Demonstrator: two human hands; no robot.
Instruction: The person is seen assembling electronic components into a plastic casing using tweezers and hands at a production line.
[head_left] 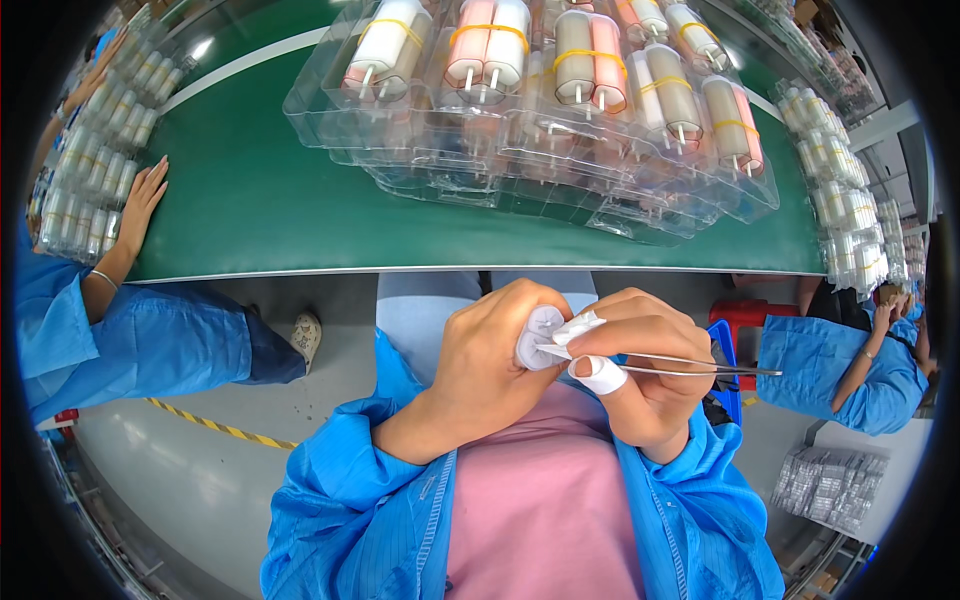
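My left hand (485, 365) is closed round a small white cylinder-like part, its round end face (540, 335) turned up toward my right hand. With my right hand (655, 340) I pinch a pair of metal tweezers (715, 367), whose rear end sticks out to the right. White tape or covers wrap the thumb (600, 376) and a fingertip of that hand. The tweezers' front end meets the part's round face; whether a small piece sits between the tips, I cannot make out. Both hands are above my lap, before the table edge.
Stacked clear plastic trays (450, 165) on the green table (230, 215) hold white, pink and grey cylinders (575, 60) banded in yellow, with thin stems. More loaded trays stand left (85, 190) and right (840, 190). People in blue work at both sides; a blue stool (727, 370) is at right.
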